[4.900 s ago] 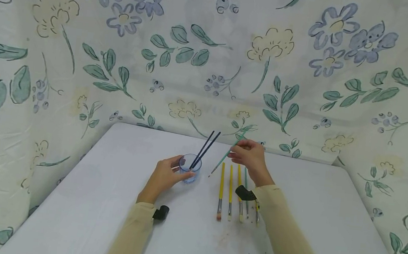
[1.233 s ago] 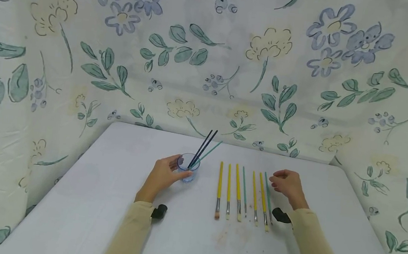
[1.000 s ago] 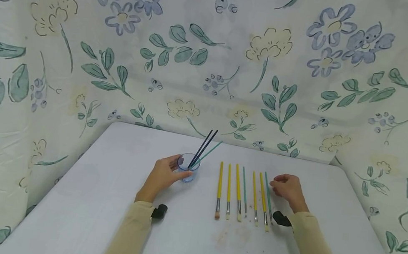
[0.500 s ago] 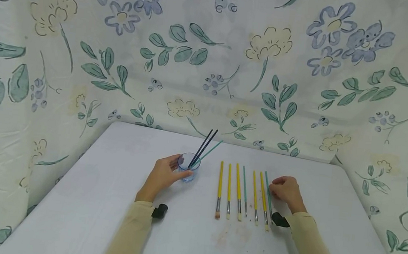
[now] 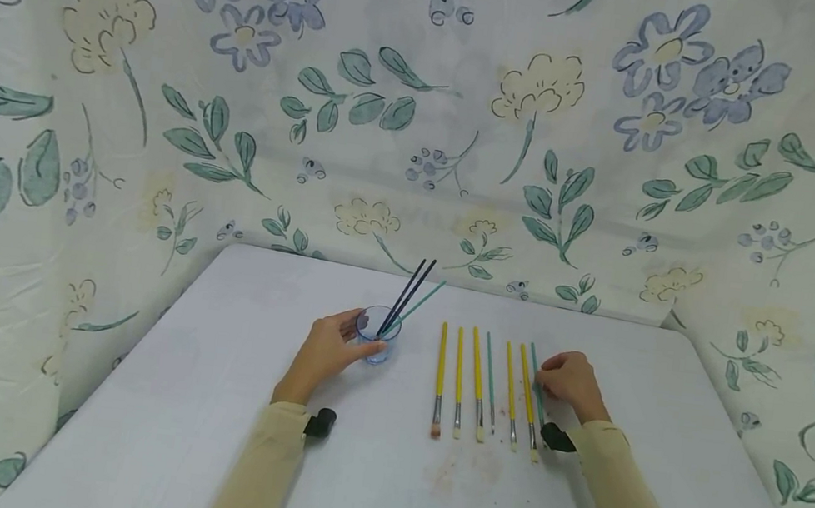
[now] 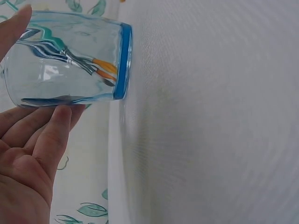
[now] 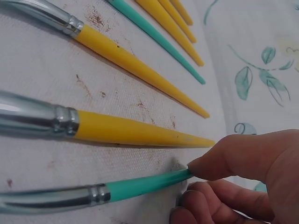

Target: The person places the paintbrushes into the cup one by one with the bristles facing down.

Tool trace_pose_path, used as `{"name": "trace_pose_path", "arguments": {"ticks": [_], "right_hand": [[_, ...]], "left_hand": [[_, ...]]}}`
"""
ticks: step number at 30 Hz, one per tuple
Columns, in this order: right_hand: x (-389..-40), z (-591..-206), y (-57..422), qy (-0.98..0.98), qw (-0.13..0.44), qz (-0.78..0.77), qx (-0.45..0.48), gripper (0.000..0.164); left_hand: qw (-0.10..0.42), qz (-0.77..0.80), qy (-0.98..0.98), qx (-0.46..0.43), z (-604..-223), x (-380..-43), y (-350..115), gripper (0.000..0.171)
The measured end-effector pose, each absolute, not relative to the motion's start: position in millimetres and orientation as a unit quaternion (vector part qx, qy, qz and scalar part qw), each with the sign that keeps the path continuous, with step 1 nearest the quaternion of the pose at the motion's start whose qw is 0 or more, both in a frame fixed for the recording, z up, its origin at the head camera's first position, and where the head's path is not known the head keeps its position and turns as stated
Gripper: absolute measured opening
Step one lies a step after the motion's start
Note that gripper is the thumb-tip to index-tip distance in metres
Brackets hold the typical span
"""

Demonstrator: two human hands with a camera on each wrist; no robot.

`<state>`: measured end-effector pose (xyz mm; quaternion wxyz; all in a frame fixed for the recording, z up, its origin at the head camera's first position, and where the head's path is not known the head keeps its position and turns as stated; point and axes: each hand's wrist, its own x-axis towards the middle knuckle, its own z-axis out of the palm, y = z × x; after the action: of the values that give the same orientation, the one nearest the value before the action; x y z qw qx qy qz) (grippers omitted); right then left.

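Observation:
My left hand (image 5: 324,353) holds a clear blue-tinted glass (image 6: 88,35) standing on the table, thumb on the near side and fingers behind. Two dark-handled paintbrushes (image 5: 414,292) and a green-handled one (image 5: 426,300) lean in the glass, bristles down. At the right end of a row of brushes, my right hand (image 5: 574,384) pinches another green paintbrush (image 7: 145,185) by its handle between thumb and fingers. Its metal ferrule points toward me, and its bristles are out of the right wrist view.
Several yellow paintbrushes (image 5: 441,367) and a thin green one (image 5: 489,372) lie side by side on the white table (image 5: 366,484), bristles toward me. Brownish smudges and specks mark the cloth below them. A floral-patterned sheet (image 5: 447,233) rises behind the table.
The green brush held earlier by my right hand now leans in the glass. That hand has moved right and come down onto the rightmost green brush. My left hand stays on the glass.

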<state>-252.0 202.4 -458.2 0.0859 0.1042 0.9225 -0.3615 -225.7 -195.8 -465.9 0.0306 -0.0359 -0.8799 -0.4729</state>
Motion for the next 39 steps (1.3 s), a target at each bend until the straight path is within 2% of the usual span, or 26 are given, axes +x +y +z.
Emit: {"name": "trace_pose_path", "arguments": {"ticks": [25, 33, 39], "right_hand": [[-256, -461, 200, 0.951, 0.100, -0.283, 0.080, 0.025], [-258, -463, 211, 0.933, 0.125, -0.324, 0.097, 0.035], [-258, -456, 213, 0.911, 0.114, -0.380, 0.107, 0.038]], "left_hand": [[0.029, -0.482, -0.875, -0.028, -469, -227, -196, 0.089], [0.033, -0.483, -0.875, -0.034, -468, -225, -194, 0.088], [0.037, -0.478, -0.877, -0.035, -466, -224, -195, 0.086]]}}
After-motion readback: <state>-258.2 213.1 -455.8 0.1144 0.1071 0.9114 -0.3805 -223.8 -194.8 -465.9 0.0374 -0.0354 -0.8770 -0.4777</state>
